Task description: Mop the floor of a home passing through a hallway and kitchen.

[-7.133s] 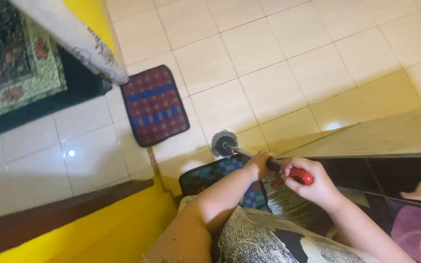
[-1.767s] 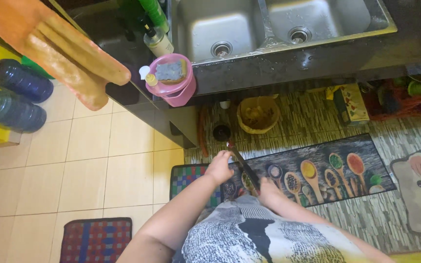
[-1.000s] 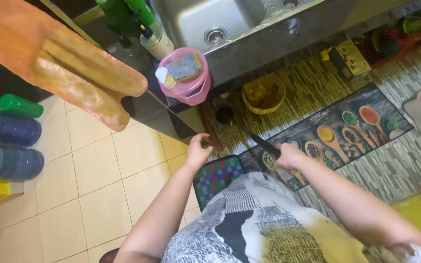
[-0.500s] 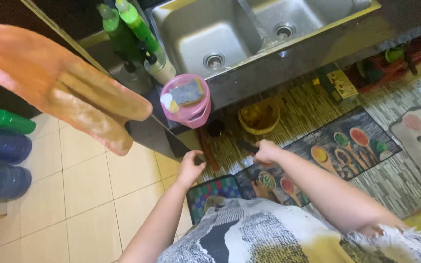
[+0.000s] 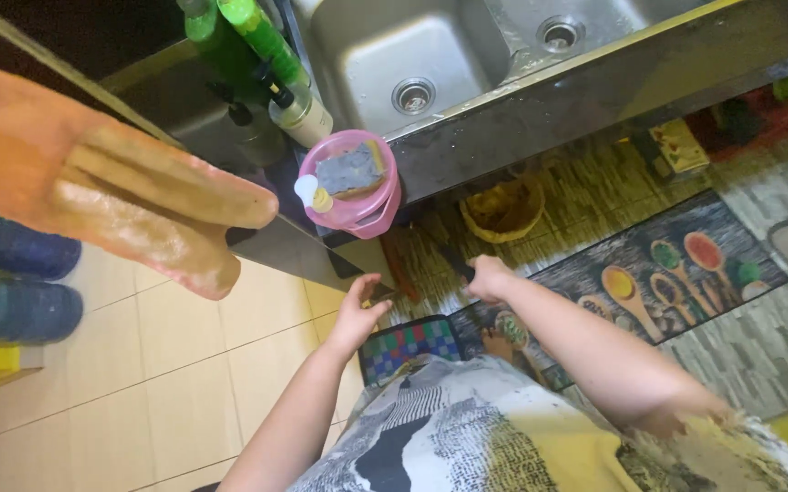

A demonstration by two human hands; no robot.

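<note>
My right hand [image 5: 491,278] is shut on the dark handle of a long brush [image 5: 455,261]. The handle points up and left toward the shadow under the sink counter [image 5: 540,100], and its head is hidden there. My left hand [image 5: 361,312] holds nothing, with its fingers spread, right at the lower corner of the counter side panel [image 5: 321,260]. A yellow basket [image 5: 504,208] sits on the floor just beyond the right hand.
A pink bowl with a sponge [image 5: 350,182] and green bottles [image 5: 253,41] stand beside the steel double sink [image 5: 412,55]. An orange cloth [image 5: 112,196] hangs at the left above two blue water bottles [image 5: 11,310]. A spoon-patterned mat [image 5: 676,273] and a chequered mat [image 5: 408,342] lie underfoot.
Both hands gripped the brush over bare tiles seven seconds ago. My left hand has since let go, and my right hand has carried the brush up toward the space under the sink.
</note>
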